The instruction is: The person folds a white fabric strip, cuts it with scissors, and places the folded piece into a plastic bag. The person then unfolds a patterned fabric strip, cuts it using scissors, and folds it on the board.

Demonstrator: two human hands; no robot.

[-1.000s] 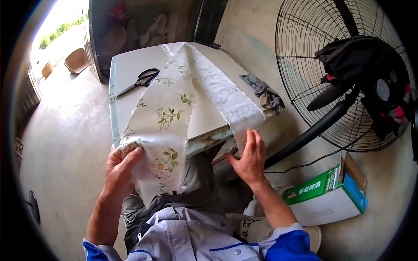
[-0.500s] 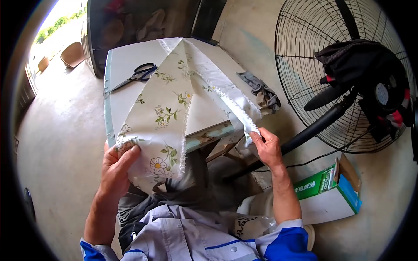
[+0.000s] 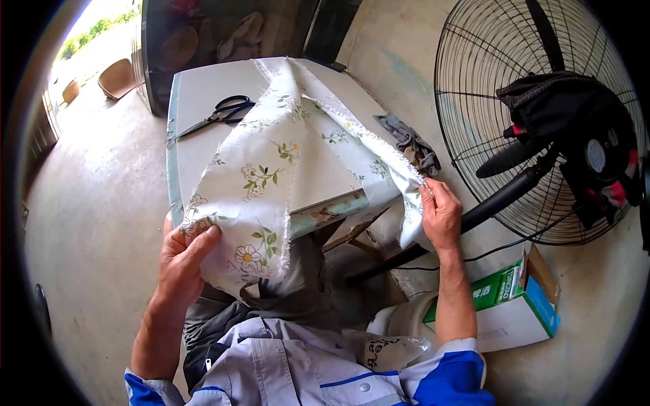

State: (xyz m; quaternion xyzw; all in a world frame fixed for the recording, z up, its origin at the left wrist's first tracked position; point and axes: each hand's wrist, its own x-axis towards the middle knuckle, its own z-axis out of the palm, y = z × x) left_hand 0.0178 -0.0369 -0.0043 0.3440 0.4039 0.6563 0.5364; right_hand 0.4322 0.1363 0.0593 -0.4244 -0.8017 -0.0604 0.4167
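A white floral fabric (image 3: 261,162) with frayed edges is stretched between my two hands, its far end lying on the small table (image 3: 203,78). My left hand (image 3: 184,254) pinches the near left part, thumb on top and fingers underneath. At the right, my right hand (image 3: 441,210) grips the other strip by its frayed edge, and a loose corner hangs down beside the fingers. Between the two strips the tabletop shows through a V-shaped gap. Dark-handled scissors (image 3: 220,115) lie on the table left of the fabric.
A large black fan (image 3: 542,135) with dark cloth draped on it stands at the right. Grey rags (image 3: 409,145) lie at the table's right edge. On the floor at lower right sits an open green and white carton (image 3: 508,304). A brown chair (image 3: 116,79) stands at far left.
My right hand has moved right and slightly up with its strip, widening the spread and showing more of the printed side. The left hand stays nearly in place. The view has shifted slightly.
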